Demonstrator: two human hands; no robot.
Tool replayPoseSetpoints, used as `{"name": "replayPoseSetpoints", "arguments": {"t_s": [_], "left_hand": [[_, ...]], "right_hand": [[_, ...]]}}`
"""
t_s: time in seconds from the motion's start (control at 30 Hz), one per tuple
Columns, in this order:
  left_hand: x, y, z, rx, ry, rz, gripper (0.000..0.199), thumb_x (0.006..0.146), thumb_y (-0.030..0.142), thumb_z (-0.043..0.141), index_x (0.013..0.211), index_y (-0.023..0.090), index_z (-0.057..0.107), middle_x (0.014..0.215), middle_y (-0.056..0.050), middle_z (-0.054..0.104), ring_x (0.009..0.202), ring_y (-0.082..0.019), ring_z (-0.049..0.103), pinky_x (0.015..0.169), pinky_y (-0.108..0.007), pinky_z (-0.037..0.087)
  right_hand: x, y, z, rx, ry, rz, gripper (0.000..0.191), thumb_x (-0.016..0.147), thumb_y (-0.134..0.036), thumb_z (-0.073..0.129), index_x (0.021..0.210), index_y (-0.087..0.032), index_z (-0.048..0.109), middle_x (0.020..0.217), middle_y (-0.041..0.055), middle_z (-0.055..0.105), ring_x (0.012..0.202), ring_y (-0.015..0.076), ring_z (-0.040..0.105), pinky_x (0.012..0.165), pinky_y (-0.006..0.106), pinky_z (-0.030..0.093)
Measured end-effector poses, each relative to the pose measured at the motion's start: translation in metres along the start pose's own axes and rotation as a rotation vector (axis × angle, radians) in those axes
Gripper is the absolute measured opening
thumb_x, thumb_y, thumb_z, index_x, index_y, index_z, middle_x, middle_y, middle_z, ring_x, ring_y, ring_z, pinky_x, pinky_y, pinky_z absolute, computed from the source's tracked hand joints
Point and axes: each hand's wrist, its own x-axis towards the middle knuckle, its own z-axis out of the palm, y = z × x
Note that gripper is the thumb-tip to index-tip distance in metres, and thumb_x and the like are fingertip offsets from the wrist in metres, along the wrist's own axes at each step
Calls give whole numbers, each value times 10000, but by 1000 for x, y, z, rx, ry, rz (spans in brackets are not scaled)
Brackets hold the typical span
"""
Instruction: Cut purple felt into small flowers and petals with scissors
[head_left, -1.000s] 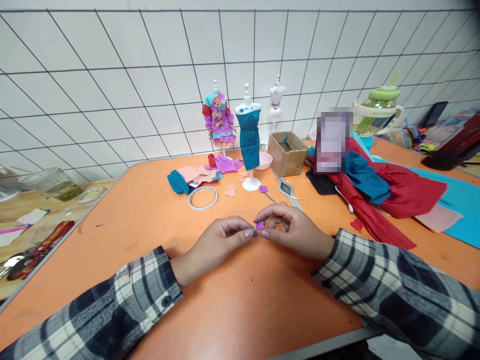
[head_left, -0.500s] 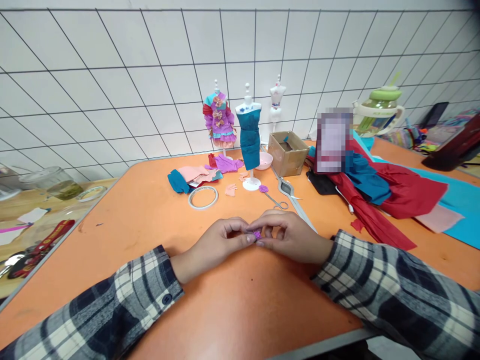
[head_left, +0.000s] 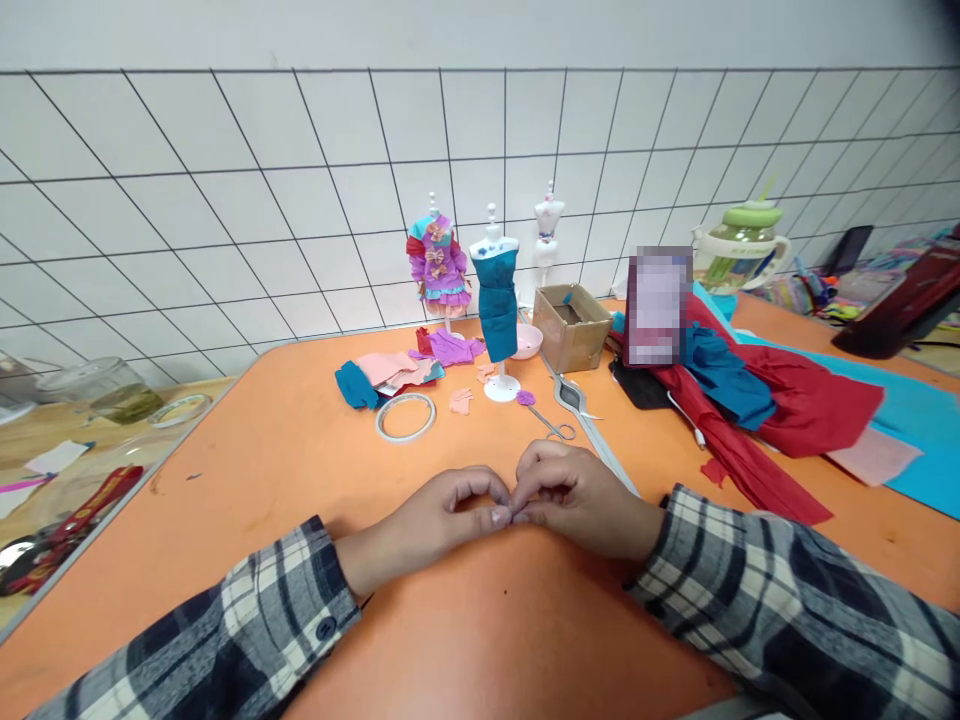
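Note:
Fingertips pinched, my left hand (head_left: 466, 505) meets my right hand (head_left: 574, 495) above the orange table (head_left: 420, 640). Whatever lies between the fingertips is hidden. Just beyond them are small scissors (head_left: 559, 432) with a purple crumpled piece (head_left: 526, 398) at their tip. Behind stands a small white mannequin wrapped in teal paper (head_left: 496, 305). To its left is a mannequin in a purple ruffled dress (head_left: 439, 262), and a bare white one (head_left: 548, 230) stands at the back. A roll of tape (head_left: 406, 437) lies flat beside peach scraps (head_left: 461, 401).
A cardboard box (head_left: 571, 340), a pink bowl (head_left: 529, 342) and a phone (head_left: 656, 310) stand toward the back. Red crepe paper (head_left: 817, 395) covers the right side, near a green-lidded jug (head_left: 739, 245). Crumpled paper (head_left: 390, 370) lies back left.
The view has tilted up, so the scene sits lower. The purple bit that showed between my fingertips is now hidden, and my right fingers have closed in more tightly.

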Motion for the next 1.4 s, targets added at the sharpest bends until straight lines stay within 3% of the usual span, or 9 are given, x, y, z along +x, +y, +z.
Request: {"name": "replayPoseSetpoints", "arguments": {"t_s": [0.13, 0.23, 0.37, 0.5, 0.73, 0.93, 1.07, 1.2, 1.4], "left_hand": [[1, 1, -1, 16, -3, 7, 377, 829, 520, 611, 841, 146, 659, 883, -52, 618, 829, -173, 547, 780, -282, 421], [0, -1, -3, -84, 75, -31, 318, 807, 465, 665, 815, 147, 653, 831, -24, 605, 788, -149, 533, 757, -261, 411], [1, -8, -7, -196, 287, -56, 274, 783, 412, 704, 813, 147, 642, 817, -19, 604, 778, -144, 520, 752, -259, 402], [3, -15, -8, -232, 419, -32, 283, 758, 408, 720, 819, 142, 646, 811, -28, 605, 797, -160, 527, 782, -281, 408], [3, -22, -9, -166, 557, 0, 257, 796, 417, 678, 837, 165, 650, 837, -15, 598, 814, -155, 519, 787, -262, 395], [4, -18, -8, -132, 634, 25, 266, 807, 427, 661, 827, 164, 631, 794, -2, 570, 763, -140, 500, 748, -250, 394], [3, -15, -8, -98, 630, 28, 269, 817, 431, 648, 845, 165, 621, 797, -4, 567, 771, -142, 501, 750, -249, 397], [3, -13, -8, -23, 644, 57, 237, 833, 405, 625, 816, 170, 602, 784, 0, 548, 758, -141, 492, 730, -245, 400], [2, -5, -7, 145, 677, 183, 175, 844, 332, 593, 767, 176, 580, 793, -9, 556, 771, -150, 518, 742, -250, 422]], "right_hand": [[-1, -4, 4, 43, 19, 26, 82, 791, -267, 704, 772, -188, 695, 780, 15, 593, 666, 103, 549, 611, 220, 441], [1, -5, -7, 17, 13, 90, 201, 803, -300, 683, 966, -190, 639, 862, 20, 636, 655, 103, 566, 598, 220, 443], [6, 11, -37, -583, 145, 178, 144, 878, -239, 545, 955, -188, 656, 892, 52, 653, 786, 161, 598, 680, 267, 430], [10, 29, -48, -1012, -64, 309, 221, 923, -199, 465, 967, -188, 681, 905, 93, 637, 861, 211, 617, 641, 281, 404], [17, 15, -36, -1113, -324, 374, 209, 918, -146, 434, 964, -147, 637, 920, 113, 643, 818, 236, 641, 607, 292, 398], [19, 12, -35, -1087, -333, 368, 224, 869, -63, 425, 946, -145, 618, 917, 112, 656, 820, 238, 646, 610, 288, 379], [15, 19, -32, -949, -163, 342, 166, 893, -154, 434, 962, -185, 582, 906, 70, 662, 794, 204, 626, 592, 269, 344], [16, 26, -30, -610, -43, 363, 180, 813, -160, 539, 987, -202, 567, 812, -1, 654, 713, 138, 588, 601, 242, 365], [16, 22, -22, 86, -216, 648, 176, 754, -236, 616, 918, -174, 597, 719, -24, 529, 574, 95, 530, 422, 174, 419]]}}
